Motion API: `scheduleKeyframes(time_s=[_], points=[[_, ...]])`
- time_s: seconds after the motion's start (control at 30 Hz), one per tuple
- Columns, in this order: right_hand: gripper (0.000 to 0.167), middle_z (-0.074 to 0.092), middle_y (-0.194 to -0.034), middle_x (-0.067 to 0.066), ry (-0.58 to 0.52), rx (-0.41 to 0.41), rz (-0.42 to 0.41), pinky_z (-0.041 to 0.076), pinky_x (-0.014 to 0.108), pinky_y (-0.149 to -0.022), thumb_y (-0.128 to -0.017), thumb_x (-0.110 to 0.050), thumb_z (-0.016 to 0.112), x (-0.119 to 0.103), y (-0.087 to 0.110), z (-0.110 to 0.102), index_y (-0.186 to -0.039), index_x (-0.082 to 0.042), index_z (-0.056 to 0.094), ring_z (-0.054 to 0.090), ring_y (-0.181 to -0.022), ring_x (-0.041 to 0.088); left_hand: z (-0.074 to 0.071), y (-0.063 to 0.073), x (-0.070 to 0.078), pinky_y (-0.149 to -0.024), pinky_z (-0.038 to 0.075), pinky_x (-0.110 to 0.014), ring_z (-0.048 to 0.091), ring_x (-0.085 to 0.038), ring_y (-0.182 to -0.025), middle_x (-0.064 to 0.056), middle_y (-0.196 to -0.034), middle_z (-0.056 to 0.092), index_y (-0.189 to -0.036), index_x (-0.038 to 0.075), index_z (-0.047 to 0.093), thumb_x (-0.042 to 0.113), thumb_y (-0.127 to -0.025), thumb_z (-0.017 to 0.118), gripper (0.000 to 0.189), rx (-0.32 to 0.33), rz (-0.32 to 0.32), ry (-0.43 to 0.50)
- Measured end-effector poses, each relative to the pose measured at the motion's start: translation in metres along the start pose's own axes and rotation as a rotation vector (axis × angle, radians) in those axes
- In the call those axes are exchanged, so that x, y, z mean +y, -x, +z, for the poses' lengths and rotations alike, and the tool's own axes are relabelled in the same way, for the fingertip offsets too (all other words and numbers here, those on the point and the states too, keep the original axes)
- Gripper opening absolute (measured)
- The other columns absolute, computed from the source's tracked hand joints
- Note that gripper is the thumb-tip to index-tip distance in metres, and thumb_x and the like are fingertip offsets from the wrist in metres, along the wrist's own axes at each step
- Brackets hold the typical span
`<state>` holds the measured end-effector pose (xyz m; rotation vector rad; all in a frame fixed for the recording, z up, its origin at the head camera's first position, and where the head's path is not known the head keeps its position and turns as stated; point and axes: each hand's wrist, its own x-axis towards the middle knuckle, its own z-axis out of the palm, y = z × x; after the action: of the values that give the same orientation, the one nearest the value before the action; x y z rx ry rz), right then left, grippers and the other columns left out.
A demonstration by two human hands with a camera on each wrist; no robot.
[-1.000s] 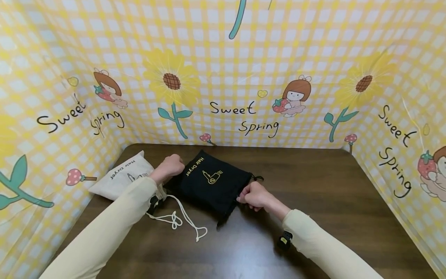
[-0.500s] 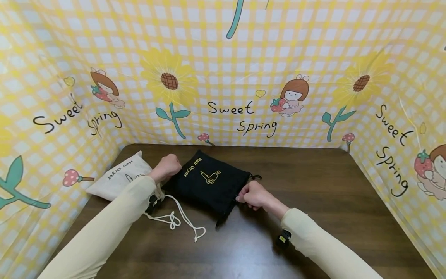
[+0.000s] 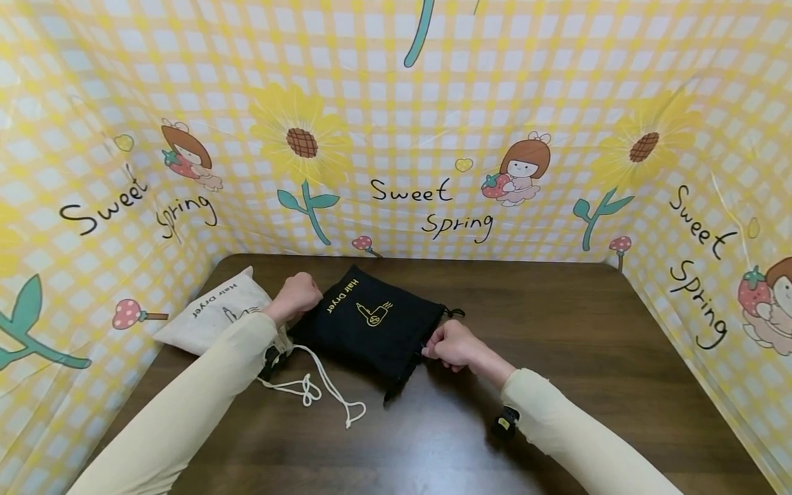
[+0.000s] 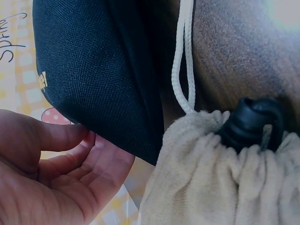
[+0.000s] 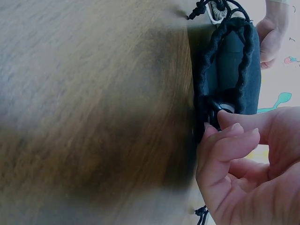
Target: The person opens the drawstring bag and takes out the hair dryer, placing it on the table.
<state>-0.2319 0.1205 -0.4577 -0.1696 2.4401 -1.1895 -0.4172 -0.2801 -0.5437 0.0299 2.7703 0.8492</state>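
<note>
A black drawstring bag (image 3: 365,344) printed "Hair Dryer" in yellow lies on the table, its mouth towards the right. My left hand (image 3: 297,297) pinches the closed end of this bag; the left wrist view shows thumb and fingers at its edge. At the mouth, my right hand (image 3: 454,344) pinches a small black loop (image 5: 214,104) between thumb and forefinger. That mouth stands open in the right wrist view, with ruffled edges and dark cords. What the loop belongs to is hidden inside. A white drawstring bag (image 3: 213,313) lies partly under my left forearm.
White cords (image 3: 328,378) trail from the white bag across the table (image 3: 557,309). A black ribbed piece (image 4: 241,124) pokes out of its gathered mouth. Yellow checked cloth (image 3: 396,137) walls the table at the back and sides.
</note>
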Motion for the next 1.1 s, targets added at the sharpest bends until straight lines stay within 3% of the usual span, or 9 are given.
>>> scheduleKeyframes(time_s=[0.1,0.3,0.37,0.43,0.53,0.67,0.77,0.87,1.1], points=[[0.019,0.049,-0.057,0.001,0.002,-0.007,0.001,0.042,0.025,-0.046,-0.099,-0.014,0.074,0.001,0.000,-0.002,-0.084,-0.003,0.072,0.047,-0.051,0.013,-0.004,0.007,0.007,-0.039,0.044,-0.036,0.053,-0.023,-0.038,-0.001,-0.046,0.046,-0.051,0.016,0.049,0.006,-0.081,0.054,0.033,0.017,0.000,-0.014],[0.024,0.048,-0.056,0.000,0.010,-0.013,-0.005,0.041,0.024,-0.045,-0.099,-0.013,0.074,0.002,0.003,-0.005,-0.076,-0.007,0.068,0.046,-0.050,0.012,-0.003,-0.006,-0.005,-0.038,0.045,-0.035,0.055,-0.024,-0.038,-0.001,-0.048,0.048,-0.051,0.017,0.049,0.008,-0.081,0.053,0.032,0.029,-0.002,-0.021],[0.025,0.048,-0.056,0.001,0.014,-0.017,-0.006,0.041,0.024,-0.045,-0.098,-0.012,0.074,0.002,0.005,-0.007,-0.074,-0.008,0.067,0.046,-0.050,0.012,-0.005,-0.003,-0.002,-0.039,0.044,-0.035,0.054,-0.024,-0.039,-0.001,-0.048,0.047,-0.051,0.017,0.048,0.007,-0.081,0.052,0.032,0.025,0.001,-0.018],[0.026,0.048,-0.056,0.001,0.019,-0.023,-0.001,0.041,0.024,-0.045,-0.098,-0.012,0.075,0.002,0.005,-0.008,-0.074,-0.008,0.067,0.046,-0.049,0.012,-0.007,0.005,0.004,-0.038,0.044,-0.035,0.054,-0.023,-0.039,0.000,-0.048,0.046,-0.051,0.017,0.048,0.006,-0.081,0.051,0.032,0.023,-0.005,-0.020],[0.023,0.049,-0.056,0.001,0.032,-0.029,0.004,0.041,0.024,-0.045,-0.097,-0.013,0.076,0.002,0.005,-0.010,-0.076,-0.008,0.069,0.046,-0.049,0.012,-0.017,0.047,0.039,-0.040,0.040,-0.034,0.046,-0.023,-0.038,-0.001,-0.048,0.037,-0.053,0.016,0.041,0.003,-0.085,0.048,0.035,0.010,0.026,-0.004],[0.018,0.050,-0.056,0.001,0.041,-0.035,-0.003,0.042,0.025,-0.045,-0.097,-0.016,0.077,0.001,0.004,-0.011,-0.082,-0.008,0.071,0.047,-0.049,0.013,-0.020,0.065,0.058,-0.042,0.040,-0.037,0.044,-0.023,-0.041,-0.001,-0.051,0.039,-0.055,0.015,0.045,0.004,-0.087,0.048,0.034,-0.001,0.049,0.006],[0.019,0.049,-0.056,0.001,0.039,-0.046,-0.016,0.042,0.026,-0.046,-0.097,-0.019,0.077,0.001,0.004,-0.012,-0.084,-0.007,0.071,0.046,-0.049,0.013,-0.012,0.036,0.040,-0.050,0.049,-0.041,0.057,-0.023,-0.051,0.000,-0.058,0.058,-0.057,0.017,0.060,0.013,-0.084,0.053,0.028,0.036,0.015,-0.061],[0.023,0.049,-0.056,0.000,0.035,-0.055,-0.022,0.041,0.027,-0.046,-0.098,-0.020,0.077,0.000,0.004,-0.012,-0.084,-0.003,0.071,0.045,-0.049,0.013,-0.005,0.025,0.030,-0.061,0.053,-0.043,0.061,-0.026,-0.065,-0.001,-0.071,0.067,-0.062,0.018,0.069,0.017,-0.083,0.056,0.025,0.068,0.018,-0.106],[0.024,0.048,-0.056,0.000,0.030,-0.044,-0.018,0.041,0.026,-0.046,-0.098,-0.017,0.076,0.000,0.005,-0.011,-0.078,-0.005,0.070,0.045,-0.050,0.012,0.009,0.002,0.008,-0.055,0.047,-0.038,0.058,-0.029,-0.063,-0.002,-0.060,0.062,-0.055,0.016,0.063,0.013,-0.077,0.057,0.023,0.130,0.043,-0.076]])
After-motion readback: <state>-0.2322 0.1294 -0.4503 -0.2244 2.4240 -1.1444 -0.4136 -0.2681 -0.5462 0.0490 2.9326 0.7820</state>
